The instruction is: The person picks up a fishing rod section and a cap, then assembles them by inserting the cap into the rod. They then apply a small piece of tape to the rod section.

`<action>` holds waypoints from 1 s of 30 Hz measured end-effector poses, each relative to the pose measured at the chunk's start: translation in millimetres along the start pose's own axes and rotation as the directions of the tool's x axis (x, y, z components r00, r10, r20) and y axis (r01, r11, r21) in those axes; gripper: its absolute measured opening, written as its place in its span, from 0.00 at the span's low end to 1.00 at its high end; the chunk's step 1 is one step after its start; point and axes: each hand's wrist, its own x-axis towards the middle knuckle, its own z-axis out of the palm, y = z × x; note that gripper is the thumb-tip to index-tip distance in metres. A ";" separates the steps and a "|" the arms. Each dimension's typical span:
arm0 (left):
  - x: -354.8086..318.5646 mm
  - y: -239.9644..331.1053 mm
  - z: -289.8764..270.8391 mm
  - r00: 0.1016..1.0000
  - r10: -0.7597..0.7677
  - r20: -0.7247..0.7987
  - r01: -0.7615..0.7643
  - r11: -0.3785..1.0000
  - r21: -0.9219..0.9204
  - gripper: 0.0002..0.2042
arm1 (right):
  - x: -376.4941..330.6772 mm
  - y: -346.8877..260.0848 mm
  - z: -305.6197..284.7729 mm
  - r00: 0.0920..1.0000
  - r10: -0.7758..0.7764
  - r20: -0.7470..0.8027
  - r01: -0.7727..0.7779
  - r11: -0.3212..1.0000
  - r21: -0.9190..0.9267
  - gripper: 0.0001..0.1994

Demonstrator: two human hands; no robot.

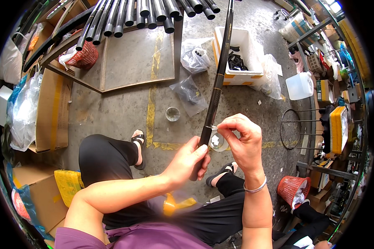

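Note:
A long dark fishing rod with thin gold bands rises from my lap toward the top of the view. Near its lower end, my left hand is wrapped round it, thumb lying along the shaft. Just above that grip, my right hand pinches a thin whitish strip that touches the rod's side; whether it is thread or tape I cannot tell. Behind the fingers, partly hidden, a round clear container with a white scrap stands on the floor.
Several black tubes jut over a metal frame at the far left. Beyond the rod are a white foam box of black parts, a plastic bag and a glass jar. A red basket and shelving stand right.

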 end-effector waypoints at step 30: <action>-0.3 1.4 -2.0 1.000 0.020 -0.018 -0.019 0.997 0.071 0.14 | 0.7 -3.2 0.1 1.000 -0.031 0.002 0.031 0.997 -0.067 0.05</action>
